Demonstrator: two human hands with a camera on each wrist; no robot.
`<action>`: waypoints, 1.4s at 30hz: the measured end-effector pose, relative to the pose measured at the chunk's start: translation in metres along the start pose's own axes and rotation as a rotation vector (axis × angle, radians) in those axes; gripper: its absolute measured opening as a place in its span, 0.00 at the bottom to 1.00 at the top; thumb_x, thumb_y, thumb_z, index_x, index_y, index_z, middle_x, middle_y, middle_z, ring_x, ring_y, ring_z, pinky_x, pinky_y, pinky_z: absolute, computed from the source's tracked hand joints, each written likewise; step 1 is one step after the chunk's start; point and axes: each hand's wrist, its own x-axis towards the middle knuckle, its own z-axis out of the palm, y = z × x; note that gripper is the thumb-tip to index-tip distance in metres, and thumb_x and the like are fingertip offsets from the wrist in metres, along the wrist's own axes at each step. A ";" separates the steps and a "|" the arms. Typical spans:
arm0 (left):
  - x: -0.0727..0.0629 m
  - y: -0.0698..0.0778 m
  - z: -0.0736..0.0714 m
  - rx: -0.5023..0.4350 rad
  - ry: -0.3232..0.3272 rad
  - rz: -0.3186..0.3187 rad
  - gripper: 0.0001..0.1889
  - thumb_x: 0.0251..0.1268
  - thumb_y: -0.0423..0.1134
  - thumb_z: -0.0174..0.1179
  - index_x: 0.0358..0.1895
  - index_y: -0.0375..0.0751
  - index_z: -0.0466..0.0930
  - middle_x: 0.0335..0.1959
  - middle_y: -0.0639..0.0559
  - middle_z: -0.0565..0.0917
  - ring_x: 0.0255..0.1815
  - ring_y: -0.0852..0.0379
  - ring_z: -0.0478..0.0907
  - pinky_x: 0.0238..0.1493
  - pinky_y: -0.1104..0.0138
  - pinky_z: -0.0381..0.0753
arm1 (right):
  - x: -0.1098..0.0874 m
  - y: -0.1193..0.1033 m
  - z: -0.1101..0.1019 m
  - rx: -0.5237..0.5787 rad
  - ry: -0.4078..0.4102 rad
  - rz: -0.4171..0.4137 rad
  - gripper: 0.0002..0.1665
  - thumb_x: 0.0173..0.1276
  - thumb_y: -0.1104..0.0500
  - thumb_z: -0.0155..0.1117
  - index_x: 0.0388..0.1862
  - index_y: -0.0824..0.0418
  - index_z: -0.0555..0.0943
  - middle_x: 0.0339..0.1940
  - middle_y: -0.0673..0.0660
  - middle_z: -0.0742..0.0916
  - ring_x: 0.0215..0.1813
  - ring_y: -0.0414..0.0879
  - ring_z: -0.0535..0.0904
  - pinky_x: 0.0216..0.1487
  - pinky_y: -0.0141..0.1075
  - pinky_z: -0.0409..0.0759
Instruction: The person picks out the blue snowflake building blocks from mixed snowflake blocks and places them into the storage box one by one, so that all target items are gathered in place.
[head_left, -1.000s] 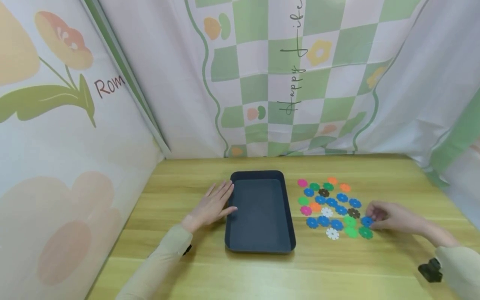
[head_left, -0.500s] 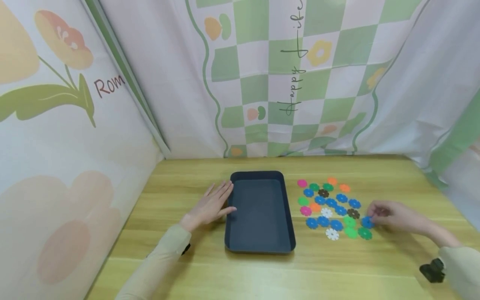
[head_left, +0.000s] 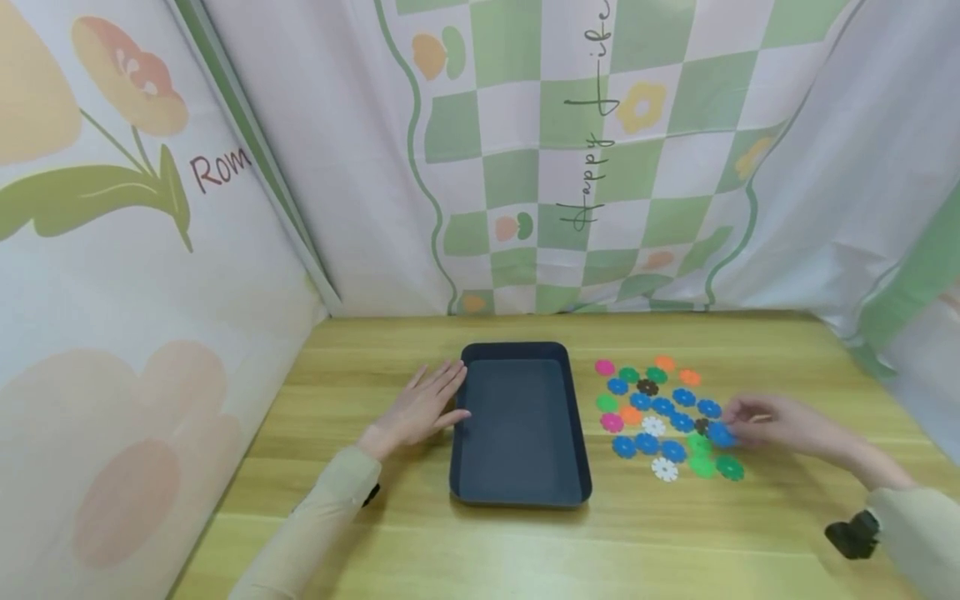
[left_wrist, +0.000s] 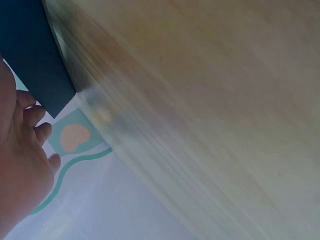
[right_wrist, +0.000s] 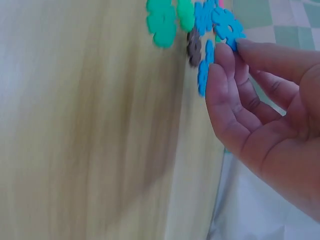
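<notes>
A green-and-white checkered curtain (head_left: 517, 167) fills the top centre of the frame, above a wood-grain desk (head_left: 660, 537) that spans the lower part. A dark rectangular tray (head_left: 517, 433) lies at lower centre. The left hand (head_left: 420, 410), left of it, grasps nothing: its extended fingers rest against the tray's left wall, the thumb at the rim. At right, the right hand (head_left: 780, 425) pinches a blue notched disc (head_left: 721, 434) between thumb and fingertips, at the right edge of a loose scatter of flower-shaped discs. That blue disc partly covers a brown disc (head_left: 701, 426), with light-green discs (head_left: 702, 465) just below.

The pinch seems to catch only the thin disc's edge, so a slack grip could let it slip or twist away. Carried low, it might snag its neighbours' notches and drag them along. Uneven pressure from the left hand could shift the tray.
</notes>
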 end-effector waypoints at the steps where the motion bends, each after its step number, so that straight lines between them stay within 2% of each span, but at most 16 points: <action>1: 0.000 0.000 0.000 0.007 0.000 -0.001 0.42 0.75 0.65 0.39 0.80 0.42 0.45 0.83 0.47 0.49 0.83 0.47 0.48 0.81 0.45 0.47 | 0.002 -0.004 0.001 0.008 -0.004 0.013 0.06 0.74 0.64 0.57 0.45 0.65 0.79 0.40 0.51 0.87 0.41 0.29 0.81 0.38 0.30 0.85; 10: 0.001 0.000 0.000 0.038 -0.001 -0.001 0.41 0.76 0.66 0.38 0.80 0.42 0.45 0.83 0.48 0.49 0.83 0.48 0.48 0.81 0.46 0.48 | 0.024 -0.040 0.013 0.045 -0.037 0.094 0.12 0.75 0.57 0.58 0.47 0.66 0.78 0.44 0.59 0.86 0.39 0.36 0.83 0.40 0.32 0.86; 16: 0.002 -0.002 0.001 0.056 0.007 0.001 0.41 0.75 0.66 0.37 0.80 0.42 0.45 0.82 0.48 0.49 0.83 0.47 0.49 0.81 0.46 0.48 | 0.048 -0.062 0.026 0.118 -0.063 0.128 0.14 0.74 0.56 0.60 0.47 0.67 0.78 0.41 0.59 0.86 0.37 0.41 0.84 0.38 0.35 0.85; 22: 0.001 -0.003 0.002 0.065 0.002 -0.004 0.41 0.76 0.66 0.36 0.80 0.42 0.45 0.82 0.48 0.48 0.83 0.48 0.48 0.82 0.47 0.48 | 0.074 -0.083 0.036 0.195 -0.088 0.168 0.15 0.73 0.57 0.61 0.48 0.69 0.77 0.40 0.59 0.85 0.39 0.45 0.85 0.42 0.37 0.87; 28: -0.001 -0.002 0.000 0.089 -0.012 -0.011 0.41 0.76 0.66 0.35 0.81 0.43 0.45 0.83 0.49 0.48 0.83 0.49 0.47 0.82 0.48 0.48 | 0.095 -0.106 0.048 0.281 -0.134 0.170 0.15 0.74 0.59 0.60 0.49 0.71 0.76 0.43 0.61 0.84 0.43 0.50 0.86 0.47 0.41 0.87; 31: -0.001 -0.002 0.000 0.079 -0.011 -0.012 0.41 0.76 0.66 0.36 0.81 0.43 0.45 0.83 0.49 0.48 0.83 0.49 0.47 0.82 0.47 0.48 | 0.104 -0.118 0.054 0.311 -0.158 0.152 0.14 0.73 0.60 0.60 0.48 0.71 0.76 0.41 0.62 0.85 0.42 0.54 0.86 0.48 0.45 0.87; 37: -0.002 -0.001 -0.001 0.073 -0.020 -0.021 0.41 0.76 0.66 0.37 0.81 0.44 0.44 0.83 0.49 0.48 0.84 0.50 0.46 0.82 0.47 0.48 | 0.123 -0.136 0.069 0.239 -0.184 0.107 0.10 0.72 0.61 0.61 0.44 0.69 0.78 0.35 0.62 0.86 0.35 0.51 0.84 0.39 0.44 0.86; 42: -0.001 0.001 -0.003 0.064 -0.028 -0.018 0.41 0.76 0.66 0.36 0.81 0.43 0.44 0.83 0.48 0.48 0.84 0.50 0.47 0.82 0.47 0.48 | 0.137 -0.146 0.081 0.229 -0.185 0.104 0.07 0.71 0.64 0.62 0.42 0.68 0.79 0.35 0.61 0.86 0.38 0.49 0.86 0.42 0.45 0.88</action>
